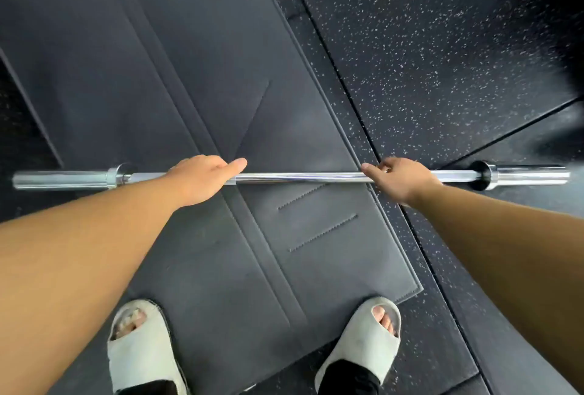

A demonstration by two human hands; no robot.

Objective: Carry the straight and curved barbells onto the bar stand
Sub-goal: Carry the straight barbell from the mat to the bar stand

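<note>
A straight chrome barbell point(300, 177) runs level across the view, with bare sleeves at both ends and no plates. My left hand point(202, 178) is wrapped over the shaft left of its middle. My right hand point(403, 178) grips the shaft right of its middle. Both arms reach down and forward. The bar hangs over the mat and my feet. Neither the curved barbell nor the bar stand is in view.
A dark grey stitched mat point(189, 94) lies under the bar and runs diagonally. Black speckled rubber flooring point(442, 47) lies to the right. My feet in pale open-toe slippers point(140, 347) stand at the mat's near edge.
</note>
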